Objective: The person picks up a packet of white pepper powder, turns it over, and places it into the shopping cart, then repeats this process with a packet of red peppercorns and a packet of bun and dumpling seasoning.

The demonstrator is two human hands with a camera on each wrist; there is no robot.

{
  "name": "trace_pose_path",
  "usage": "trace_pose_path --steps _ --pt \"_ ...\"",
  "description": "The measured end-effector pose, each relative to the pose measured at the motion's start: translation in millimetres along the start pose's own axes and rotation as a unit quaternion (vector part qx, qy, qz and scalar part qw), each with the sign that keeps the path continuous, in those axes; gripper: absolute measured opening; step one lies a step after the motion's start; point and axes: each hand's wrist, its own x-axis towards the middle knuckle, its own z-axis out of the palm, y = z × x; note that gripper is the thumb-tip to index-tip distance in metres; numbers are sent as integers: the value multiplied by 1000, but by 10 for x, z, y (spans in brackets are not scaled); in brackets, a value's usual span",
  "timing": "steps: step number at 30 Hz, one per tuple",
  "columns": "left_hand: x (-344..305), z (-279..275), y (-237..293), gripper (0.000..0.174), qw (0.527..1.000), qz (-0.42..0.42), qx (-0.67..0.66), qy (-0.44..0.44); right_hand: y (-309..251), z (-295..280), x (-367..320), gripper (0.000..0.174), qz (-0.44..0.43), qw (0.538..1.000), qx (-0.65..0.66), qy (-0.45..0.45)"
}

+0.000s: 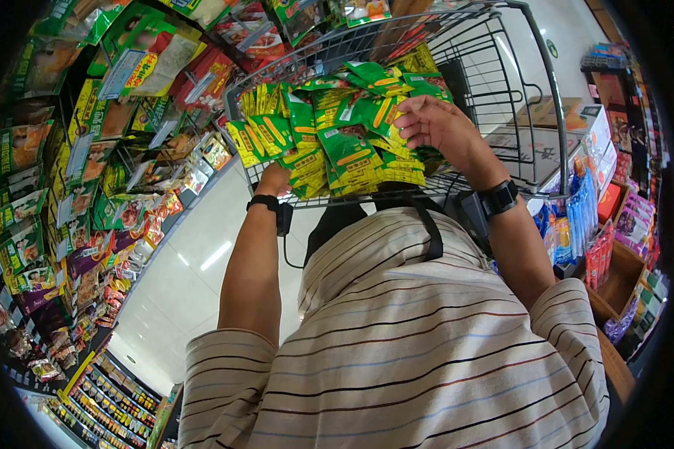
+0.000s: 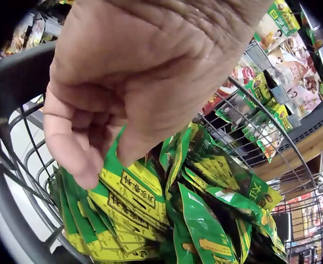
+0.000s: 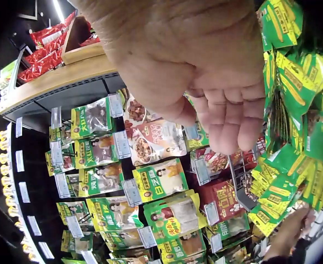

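A large pile of green-and-yellow seasoning packets [image 1: 344, 150] fills the near part of a wire shopping cart [image 1: 494, 90]. My left hand [image 1: 275, 179] is at the near left corner of the pile. In the left wrist view, its fingers [image 2: 68, 137] bend down over the packets, and a green packet edge [image 2: 113, 157] shows between thumb and index finger; I cannot tell whether they pinch it. My right hand [image 1: 438, 131] hovers over the right side of the pile, palm turned inward. Its fingers [image 3: 225, 132] curve loosely with nothing in them.
Shelves of hanging food packets [image 1: 90, 150] line the left side, close to the cart. On the right stand cardboard boxes [image 1: 569, 120], blue bags [image 1: 580, 202] and a wooden display bin [image 1: 621, 277]. Pale floor tiles [image 1: 195, 262] show between the shelf and my body.
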Motion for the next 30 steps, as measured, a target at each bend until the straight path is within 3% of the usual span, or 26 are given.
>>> trace_pose_path --steps 6,12,18,24,27,30 --pt "57 1 -24 28 999 -21 -37 -19 13 -2 -23 27 0 1000 -3 0" --pt "-9 61 0 28 983 -15 -183 -14 38 -45 -31 26 -4 1000 -4 -5" --pt "-25 134 125 23 986 -38 -161 26 62 -64 -56 25 1 1000 1 -4" --pt "112 205 -51 19 985 73 -157 26 71 -85 -84 25 5 1000 -8 13" --pt "6 197 39 18 992 116 -36 43 101 -104 -99 25 7 1000 1 16" --pt "76 226 35 27 981 186 17 46 112 -88 -115 25 13 999 -9 31"
